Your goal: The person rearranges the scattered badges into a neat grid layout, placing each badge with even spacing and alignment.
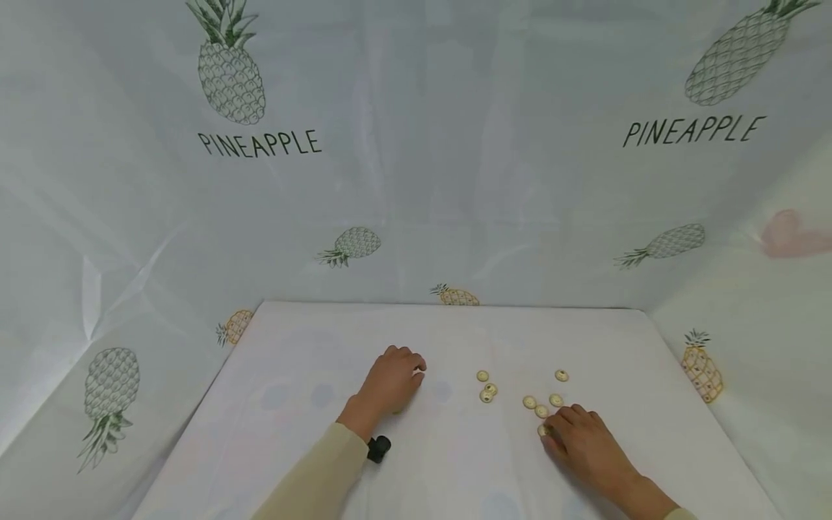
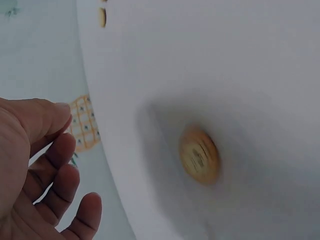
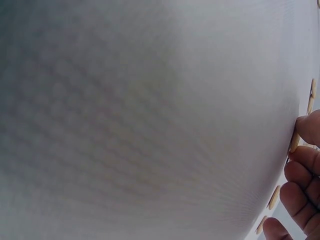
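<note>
My left hand (image 1: 393, 379) hovers over the left middle of the table, fingers loosely bent and nothing visible between them. Beneath it, in the left wrist view, lies a round wooden disc (image 2: 200, 156) with dark marks on its face. At the right, my right hand (image 1: 585, 444) has thumb and fingertips at the edge of another wooden disc (image 1: 543, 430), pinching it at the table surface. The right wrist view shows this pinched disc (image 3: 294, 142) edge-on. Just beyond the right hand lie several more wooden discs (image 1: 529, 401).
Between the hands is a small group of discs (image 1: 482, 375), two of them touching. A black object (image 1: 378, 448), partly covered by the left sleeve, is beside the left wrist. The white table (image 1: 364, 318) meets a pineapple-printed sheet (image 1: 416, 180) at its back and sides.
</note>
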Action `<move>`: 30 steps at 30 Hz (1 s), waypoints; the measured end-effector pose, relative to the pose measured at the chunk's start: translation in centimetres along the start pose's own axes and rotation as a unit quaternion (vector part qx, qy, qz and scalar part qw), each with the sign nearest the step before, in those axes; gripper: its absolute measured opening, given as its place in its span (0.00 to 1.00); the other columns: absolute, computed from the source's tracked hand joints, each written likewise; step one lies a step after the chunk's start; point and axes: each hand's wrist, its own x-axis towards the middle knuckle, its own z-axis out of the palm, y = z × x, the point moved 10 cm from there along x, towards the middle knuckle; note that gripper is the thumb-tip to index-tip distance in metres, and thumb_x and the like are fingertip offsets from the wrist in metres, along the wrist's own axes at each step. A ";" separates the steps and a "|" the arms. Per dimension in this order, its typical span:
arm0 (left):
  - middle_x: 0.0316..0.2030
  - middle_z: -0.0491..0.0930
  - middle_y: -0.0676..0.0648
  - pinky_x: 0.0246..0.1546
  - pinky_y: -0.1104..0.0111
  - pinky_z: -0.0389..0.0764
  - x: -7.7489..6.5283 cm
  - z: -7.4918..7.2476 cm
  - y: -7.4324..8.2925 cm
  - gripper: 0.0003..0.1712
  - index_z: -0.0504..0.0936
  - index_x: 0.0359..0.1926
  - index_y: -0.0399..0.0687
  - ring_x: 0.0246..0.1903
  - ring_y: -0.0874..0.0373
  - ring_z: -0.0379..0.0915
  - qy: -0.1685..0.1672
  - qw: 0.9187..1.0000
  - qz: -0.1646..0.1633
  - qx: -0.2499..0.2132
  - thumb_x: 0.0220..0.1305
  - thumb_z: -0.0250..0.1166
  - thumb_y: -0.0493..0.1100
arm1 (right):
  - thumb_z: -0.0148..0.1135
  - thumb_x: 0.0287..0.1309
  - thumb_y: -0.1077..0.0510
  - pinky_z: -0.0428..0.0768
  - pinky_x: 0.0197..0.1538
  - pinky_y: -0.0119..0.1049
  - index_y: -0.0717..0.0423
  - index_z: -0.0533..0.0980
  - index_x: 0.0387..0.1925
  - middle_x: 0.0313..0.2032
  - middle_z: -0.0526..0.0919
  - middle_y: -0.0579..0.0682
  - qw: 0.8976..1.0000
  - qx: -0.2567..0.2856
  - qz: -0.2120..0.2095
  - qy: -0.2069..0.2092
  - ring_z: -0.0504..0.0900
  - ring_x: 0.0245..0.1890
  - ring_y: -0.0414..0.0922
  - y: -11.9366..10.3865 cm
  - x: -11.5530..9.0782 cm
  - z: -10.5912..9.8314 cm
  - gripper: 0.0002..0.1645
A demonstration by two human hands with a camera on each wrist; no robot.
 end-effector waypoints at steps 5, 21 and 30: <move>0.41 0.83 0.56 0.48 0.61 0.79 1.8 2.0 3.1 0.07 0.88 0.48 0.57 0.45 0.57 0.74 -0.028 0.999 0.016 0.011 0.73 0.68 0.48 | 0.81 0.54 0.48 0.76 0.41 0.42 0.45 0.85 0.38 0.39 0.82 0.39 1.000 -0.001 0.008 -0.016 0.77 0.40 0.40 0.1 0.0 0.4 0.13; 0.40 0.79 0.54 0.47 0.58 0.75 3.8 8.1 8.2 0.31 0.80 0.45 0.56 0.44 0.55 0.72 -0.035 0.997 -0.016 0.065 0.61 0.69 0.75 | 0.82 0.53 0.48 0.77 0.40 0.40 0.45 0.84 0.37 0.37 0.82 0.39 1.000 -0.005 -0.001 0.004 0.77 0.39 0.39 -0.2 0.0 0.2 0.14; 0.38 0.76 0.57 0.44 0.61 0.70 3.9 8.4 8.8 0.16 0.80 0.40 0.62 0.42 0.58 0.69 -0.037 0.997 0.000 0.068 0.69 0.67 0.65 | 0.83 0.51 0.49 0.74 0.38 0.38 0.45 0.84 0.37 0.36 0.82 0.38 1.000 -0.009 -0.010 0.020 0.76 0.37 0.38 -0.1 -0.1 0.1 0.15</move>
